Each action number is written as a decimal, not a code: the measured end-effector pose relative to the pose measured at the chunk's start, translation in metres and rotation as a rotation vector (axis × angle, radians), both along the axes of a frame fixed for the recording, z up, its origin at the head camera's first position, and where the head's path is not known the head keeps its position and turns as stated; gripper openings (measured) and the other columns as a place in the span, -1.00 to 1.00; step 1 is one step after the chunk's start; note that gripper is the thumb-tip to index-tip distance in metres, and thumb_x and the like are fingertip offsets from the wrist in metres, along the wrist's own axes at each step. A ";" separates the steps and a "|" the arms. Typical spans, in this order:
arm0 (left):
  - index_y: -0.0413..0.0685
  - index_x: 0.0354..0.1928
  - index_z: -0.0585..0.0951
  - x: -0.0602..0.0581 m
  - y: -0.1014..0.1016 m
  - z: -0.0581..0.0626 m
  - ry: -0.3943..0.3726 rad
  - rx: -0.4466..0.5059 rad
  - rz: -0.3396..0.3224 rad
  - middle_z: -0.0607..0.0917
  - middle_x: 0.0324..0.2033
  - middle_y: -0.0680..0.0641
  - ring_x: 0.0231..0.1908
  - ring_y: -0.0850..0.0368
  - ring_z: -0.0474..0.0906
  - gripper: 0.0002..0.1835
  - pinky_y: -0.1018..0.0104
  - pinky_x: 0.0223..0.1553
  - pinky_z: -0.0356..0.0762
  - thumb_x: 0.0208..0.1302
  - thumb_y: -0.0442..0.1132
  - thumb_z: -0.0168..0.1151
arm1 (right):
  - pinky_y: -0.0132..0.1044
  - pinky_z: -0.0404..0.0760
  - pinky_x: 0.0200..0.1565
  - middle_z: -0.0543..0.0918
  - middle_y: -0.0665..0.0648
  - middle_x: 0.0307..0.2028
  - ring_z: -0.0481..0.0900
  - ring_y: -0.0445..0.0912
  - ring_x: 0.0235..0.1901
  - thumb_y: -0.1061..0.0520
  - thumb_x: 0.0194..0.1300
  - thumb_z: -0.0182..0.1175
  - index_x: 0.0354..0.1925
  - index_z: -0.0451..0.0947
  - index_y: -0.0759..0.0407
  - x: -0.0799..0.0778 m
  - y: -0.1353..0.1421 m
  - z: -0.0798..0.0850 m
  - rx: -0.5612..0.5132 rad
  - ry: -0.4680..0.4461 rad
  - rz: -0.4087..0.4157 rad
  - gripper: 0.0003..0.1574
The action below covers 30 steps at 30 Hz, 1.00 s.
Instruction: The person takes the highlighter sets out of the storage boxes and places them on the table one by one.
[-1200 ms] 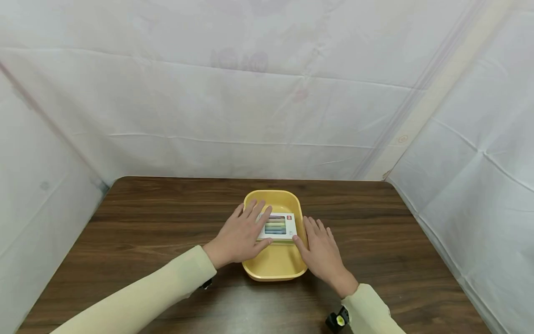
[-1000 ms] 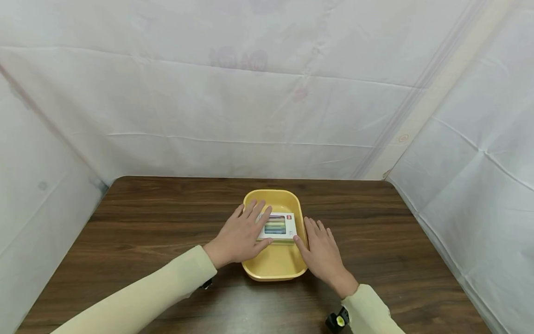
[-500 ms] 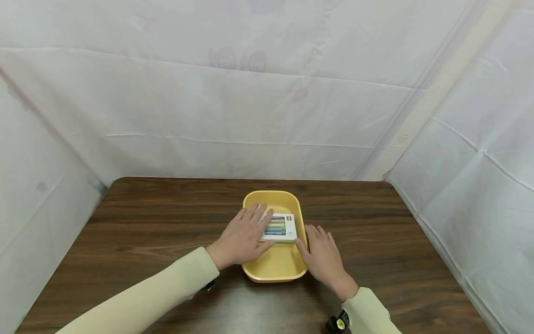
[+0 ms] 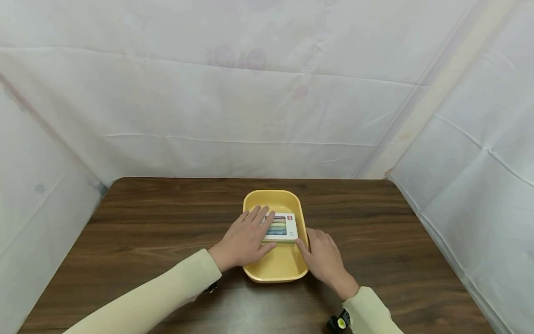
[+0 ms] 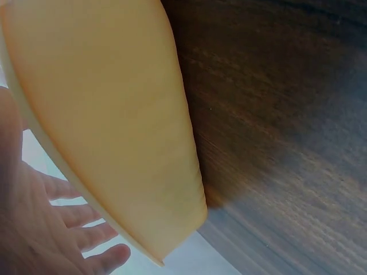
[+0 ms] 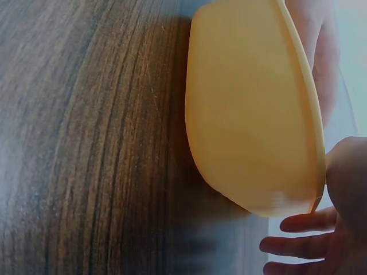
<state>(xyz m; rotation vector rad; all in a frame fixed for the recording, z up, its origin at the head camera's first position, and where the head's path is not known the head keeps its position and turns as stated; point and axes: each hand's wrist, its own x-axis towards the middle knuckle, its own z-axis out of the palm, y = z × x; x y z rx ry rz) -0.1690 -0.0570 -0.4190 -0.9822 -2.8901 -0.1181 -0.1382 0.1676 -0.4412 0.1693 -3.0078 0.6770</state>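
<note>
A yellow plastic basin [image 4: 277, 269] stands on the wooden table, with a white windowed box [image 4: 292, 227] lying in its middle. Pale coloured sticks show through the box's window. My left hand [image 4: 246, 239] reaches over the basin's left rim, its straight, spread fingers covering the box's left part. My right hand [image 4: 323, 257] is at the right rim, thumb tip over the edge beside the box and fingers outside, bent downward. In the right wrist view those fingers [image 6: 301, 246] look fairly straight past the basin wall [image 6: 246, 109]. The left wrist view shows the basin's outer wall [image 5: 109, 114].
The dark wooden table [image 4: 175, 208] runs back to a white sheet [image 4: 258, 116] hung behind it. Another white sheet [image 4: 471, 185] closes the right side. A black wrist device [image 4: 339, 321] sits at my right sleeve.
My left hand has slid slightly right and toward me over the box. The right hand's fingers have drawn back and bent further down outside the rim. Basin and box have barely moved.
</note>
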 end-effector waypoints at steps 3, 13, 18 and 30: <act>-0.12 0.45 0.17 0.000 0.000 -0.001 -0.008 -0.005 0.004 0.23 0.42 -0.20 0.41 -0.13 0.16 -0.19 -0.06 0.34 0.21 0.36 0.27 -0.07 | 0.12 0.44 0.16 0.62 0.24 0.04 0.53 0.15 0.11 -0.13 0.36 0.11 0.14 0.50 0.25 0.001 0.000 -0.001 -0.003 -0.012 -0.014 -0.42; -0.13 0.45 0.18 -0.005 0.001 -0.001 0.008 -0.019 0.002 0.27 0.40 -0.20 0.39 -0.12 0.20 -0.20 -0.04 0.32 0.24 0.36 0.26 -0.07 | 0.01 0.58 -0.16 0.66 0.23 -0.17 0.62 0.06 -0.17 -0.15 0.35 0.12 0.05 0.53 0.28 -0.001 0.000 -0.001 0.048 -0.013 -0.012 -0.44; -0.14 0.45 0.17 -0.007 0.003 -0.003 -0.006 -0.024 -0.001 0.26 0.40 -0.20 0.39 -0.12 0.19 -0.20 -0.04 0.33 0.23 0.37 0.26 -0.07 | -0.11 0.56 -0.31 0.64 0.18 -0.28 0.57 -0.04 -0.34 -0.13 0.35 0.13 -0.03 0.55 0.28 -0.003 0.001 0.002 0.062 -0.035 -0.015 -0.49; -0.14 0.45 0.18 -0.010 0.005 -0.004 -0.034 -0.053 0.011 0.27 0.40 -0.19 0.39 -0.12 0.20 -0.18 -0.06 0.33 0.23 0.34 0.28 -0.04 | -0.34 0.31 -0.56 0.41 0.02 -0.60 0.37 -0.16 -0.61 -0.11 0.36 0.13 -0.29 0.51 0.19 -0.003 -0.002 0.005 0.023 -0.087 -0.026 -0.63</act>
